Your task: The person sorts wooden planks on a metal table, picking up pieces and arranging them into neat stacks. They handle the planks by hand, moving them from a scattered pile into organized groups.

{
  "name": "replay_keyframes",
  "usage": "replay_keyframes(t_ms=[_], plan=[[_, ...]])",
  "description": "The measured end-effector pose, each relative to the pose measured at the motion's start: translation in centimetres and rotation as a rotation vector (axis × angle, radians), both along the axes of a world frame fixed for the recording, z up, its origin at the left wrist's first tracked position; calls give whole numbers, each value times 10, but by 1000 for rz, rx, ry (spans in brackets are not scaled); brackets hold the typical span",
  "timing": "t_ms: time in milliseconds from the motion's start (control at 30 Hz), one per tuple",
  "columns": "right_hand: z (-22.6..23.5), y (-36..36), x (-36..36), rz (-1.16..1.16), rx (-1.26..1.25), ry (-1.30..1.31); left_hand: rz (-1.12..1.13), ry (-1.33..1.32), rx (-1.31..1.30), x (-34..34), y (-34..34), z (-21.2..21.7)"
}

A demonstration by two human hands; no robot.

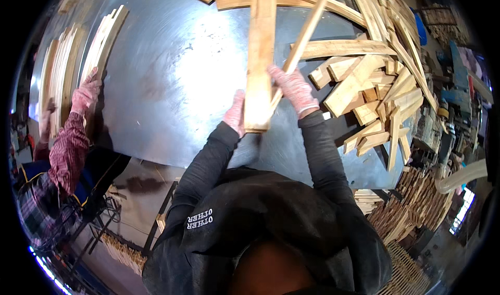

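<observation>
Dark sleeves (323, 154) are coming up from the lower edge, nearest the lens. L hand (235, 112), gloved, is pressing flat against the left edge of the plank (259, 55), fingers together, near its lower end. Plank is lying lengthwise on the metal table (172, 76), running away from the body, betw. both hands. R hand (294, 89), gloved, is sitting just right of the plank, fingers curled round a thin strip (304, 32) that is slanting up-right. Scrap pile (375, 86) is lying right of R hand. Co-worker's hand (86, 94) is touching stacked slats (104, 39) at far left.
</observation>
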State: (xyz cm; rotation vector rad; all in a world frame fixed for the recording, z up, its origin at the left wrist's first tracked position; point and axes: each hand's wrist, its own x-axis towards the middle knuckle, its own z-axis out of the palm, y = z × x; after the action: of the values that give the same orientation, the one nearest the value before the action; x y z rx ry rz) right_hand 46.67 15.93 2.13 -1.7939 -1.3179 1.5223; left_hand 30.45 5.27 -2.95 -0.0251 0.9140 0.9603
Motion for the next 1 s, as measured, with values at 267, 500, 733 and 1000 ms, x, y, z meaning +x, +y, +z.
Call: replay_keyframes(t_ms=[267, 500, 733, 1000], plan=[[21, -44, -34, 253, 59, -586, -209, 29, 105, -26, -7, -14], [33, -75, -42, 661, 69, -636, 37, -96, 104, -5, -10, -53], [19, 102, 107, 742, 690, -1185, -360, 651, 193, -30, -23, -6], [51, 171, 82, 876, 435, -995, -246, 741, 88, -59, -66, -8]])
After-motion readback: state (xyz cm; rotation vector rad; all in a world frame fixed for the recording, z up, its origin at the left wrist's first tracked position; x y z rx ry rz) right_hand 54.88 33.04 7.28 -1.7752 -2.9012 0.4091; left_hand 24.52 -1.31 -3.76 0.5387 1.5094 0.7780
